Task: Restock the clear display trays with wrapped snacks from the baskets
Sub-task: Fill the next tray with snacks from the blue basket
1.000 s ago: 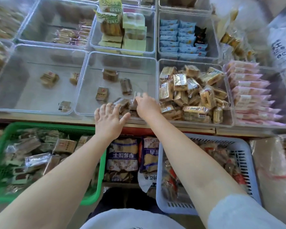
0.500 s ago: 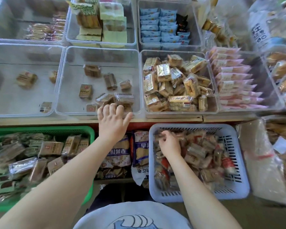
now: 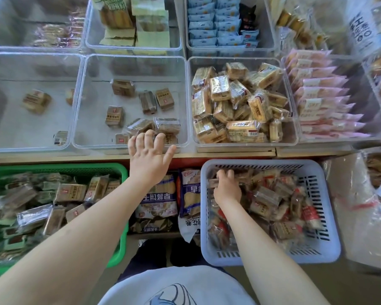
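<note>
Middle tray (image 3: 131, 148) barely stocked; left hand (image 3: 150, 157) fingers spread on rim, right hand (image 3: 227, 190) fingers curled, digging into blue basket (image 3: 271, 258) snacks.

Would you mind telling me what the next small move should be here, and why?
Probably the right hand should close on a few wrapped snacks in the blue basket and lift them toward the middle clear tray. Its fingers are already down among the packets, that tray holds only a handful of brown packets, and the left hand rests at its front rim.
</note>
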Motion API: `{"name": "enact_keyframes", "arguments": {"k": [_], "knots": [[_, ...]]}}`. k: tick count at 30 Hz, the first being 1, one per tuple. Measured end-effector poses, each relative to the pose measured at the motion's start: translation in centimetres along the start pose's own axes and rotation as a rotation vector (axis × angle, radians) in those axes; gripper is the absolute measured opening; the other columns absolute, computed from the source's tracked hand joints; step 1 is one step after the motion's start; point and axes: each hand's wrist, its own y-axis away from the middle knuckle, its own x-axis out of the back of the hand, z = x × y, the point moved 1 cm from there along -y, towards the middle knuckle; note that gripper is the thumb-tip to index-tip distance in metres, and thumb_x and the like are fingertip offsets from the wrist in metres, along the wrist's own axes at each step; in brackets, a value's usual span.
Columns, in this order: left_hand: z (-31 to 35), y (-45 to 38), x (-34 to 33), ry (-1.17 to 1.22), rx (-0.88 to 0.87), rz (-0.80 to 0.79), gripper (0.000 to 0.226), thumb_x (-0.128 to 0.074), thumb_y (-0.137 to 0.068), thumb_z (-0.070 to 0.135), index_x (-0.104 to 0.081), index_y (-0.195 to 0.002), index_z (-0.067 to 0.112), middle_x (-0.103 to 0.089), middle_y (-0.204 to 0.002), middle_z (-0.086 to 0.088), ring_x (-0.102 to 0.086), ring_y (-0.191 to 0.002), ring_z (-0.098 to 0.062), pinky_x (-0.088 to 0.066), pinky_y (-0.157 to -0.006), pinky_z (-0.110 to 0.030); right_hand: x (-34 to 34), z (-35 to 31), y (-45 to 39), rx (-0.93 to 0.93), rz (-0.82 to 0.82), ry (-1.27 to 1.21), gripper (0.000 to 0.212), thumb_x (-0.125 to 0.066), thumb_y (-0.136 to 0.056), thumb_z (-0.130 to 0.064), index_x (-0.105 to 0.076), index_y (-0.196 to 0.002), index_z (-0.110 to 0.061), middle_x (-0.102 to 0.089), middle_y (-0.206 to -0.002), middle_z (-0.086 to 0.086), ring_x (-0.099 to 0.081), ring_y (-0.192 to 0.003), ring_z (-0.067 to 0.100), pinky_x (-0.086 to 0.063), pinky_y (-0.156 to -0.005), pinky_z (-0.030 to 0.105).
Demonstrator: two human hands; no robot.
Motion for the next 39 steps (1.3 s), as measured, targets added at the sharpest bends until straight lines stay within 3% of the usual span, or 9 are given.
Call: {"name": "enact_keyframes", "arguments": {"k": [7, 10, 13, 15, 19, 23, 28, 34, 39], "knots": [[0.0, 0.0, 0.3, 0.005, 0.009, -0.047, 0.056, -0.023, -0.1, 0.06, -0.039, -0.143, 0.028, -0.029, -0.156, -0.007, -0.016, -0.146, -0.027, 0.004, -0.121, -0.045, 4.4, -0.2, 2.8, -0.038, 0.123, -0.397, 0.037, -0.065, -0.094, -0.034, -0.061, -0.124, -0.012, -0.052, -0.126, 0.005, -0.059, -0.101, 0.02, -0.047, -0.074, 0.031], [0.0, 0.0, 0.5, 0.009, 0.006, -0.074, 0.057, -0.021, -0.1, 0.061, -0.038, -0.144, 0.029, -0.028, -0.156, -0.007, -0.015, -0.146, -0.026, 0.004, -0.12, -0.045, 8.1, -1.0, 5.0, 0.022, -0.018, -0.748, 0.026, -0.067, -0.093, -0.035, -0.066, -0.109, -0.014, -0.068, -0.103, -0.003, -0.058, -0.076, 0.004, -0.043, -0.061, 0.019], [0.0, 0.0, 0.7, 0.032, -0.005, -0.093, 0.059, -0.019, -0.099, 0.062, -0.037, -0.145, 0.03, -0.028, -0.156, -0.005, -0.014, -0.146, -0.025, 0.006, -0.12, -0.043, 11.8, -3.2, 6.9, 0.125, -0.14, -1.138, 0.017, -0.064, -0.098, -0.029, -0.07, -0.108, -0.017, -0.075, -0.094, 0.008, -0.059, -0.064, 0.014, -0.045, -0.051, 0.025], [-0.1, 0.0, 0.8, 0.066, -0.016, -0.102, 0.059, -0.021, -0.098, 0.064, -0.04, -0.143, 0.031, -0.03, -0.155, -0.002, -0.014, -0.146, -0.023, 0.007, -0.12, -0.042, 13.9, -5.5, 6.7, 0.154, -0.074, -1.273, 0.018, -0.064, -0.098, -0.026, -0.067, -0.112, -0.015, -0.074, -0.096, 0.011, -0.063, -0.066, 0.02, -0.051, -0.053, 0.029], [-0.5, -0.2, 1.3, 0.137, -0.057, -0.128, 0.061, -0.021, -0.095, 0.07, -0.042, -0.141, 0.035, -0.032, -0.152, 0.006, -0.015, -0.146, -0.019, 0.003, -0.121, -0.042, 16.4, -11.8, 2.8, 0.222, 0.061, -1.154, 0.021, -0.067, -0.095, -0.017, -0.055, -0.111, -0.012, -0.069, -0.102, 0.013, -0.072, -0.078, 0.024, -0.06, -0.064, 0.03], [-0.6, -0.1, 2.1, 0.172, -0.081, -0.176, 0.059, -0.025, -0.098, 0.065, -0.039, -0.146, 0.033, -0.03, -0.156, 0.006, -0.012, -0.147, -0.018, 0.003, -0.12, -0.04, 15.5, -18.3, -1.4, 0.327, 0.155, -0.761, 0.017, -0.07, -0.091, -0.021, -0.054, -0.094, -0.015, -0.066, -0.091, 0.006, -0.069, -0.078, 0.025, -0.06, -0.069, 0.04], [-0.8, -0.5, 2.0, 0.231, -0.06, -0.189, 0.057, -0.026, -0.098, 0.065, -0.043, -0.144, 0.035, -0.029, -0.158, 0.005, -0.012, -0.147, -0.017, 0.002, -0.12, -0.04, 12.9, -21.3, -5.9, 0.194, -0.018, -0.45, 0.011, -0.065, -0.092, -0.019, -0.065, -0.1, -0.012, -0.069, -0.098, 0.009, -0.071, -0.087, 0.029, -0.06, -0.081, 0.045], [-1.3, -0.4, 1.5, 0.2, -0.064, -0.148, 0.055, -0.027, -0.096, 0.067, -0.046, -0.139, 0.039, -0.032, -0.155, 0.008, -0.014, -0.145, -0.016, 0.002, -0.12, -0.039, 15.0, -18.1, -1.3, 0.275, -0.006, -0.842, 0.022, -0.054, -0.099, -0.011, -0.067, -0.117, -0.009, -0.069, -0.099, 0.001, -0.073, -0.084, 0.018, -0.061, -0.073, 0.026], [-1.3, -0.5, 1.4, 0.174, -0.057, -0.115, 0.054, -0.025, -0.097, 0.067, -0.045, -0.139, 0.038, -0.032, -0.152, 0.008, -0.014, -0.145, -0.017, 0.002, -0.121, -0.04, 13.8, -8.7, 3.2, 0.083, 0.127, -1.15, 0.012, -0.058, -0.098, -0.015, -0.069, -0.096, -0.01, -0.072, -0.087, 0.008, -0.071, -0.067, 0.02, -0.062, -0.067, 0.033]]}}
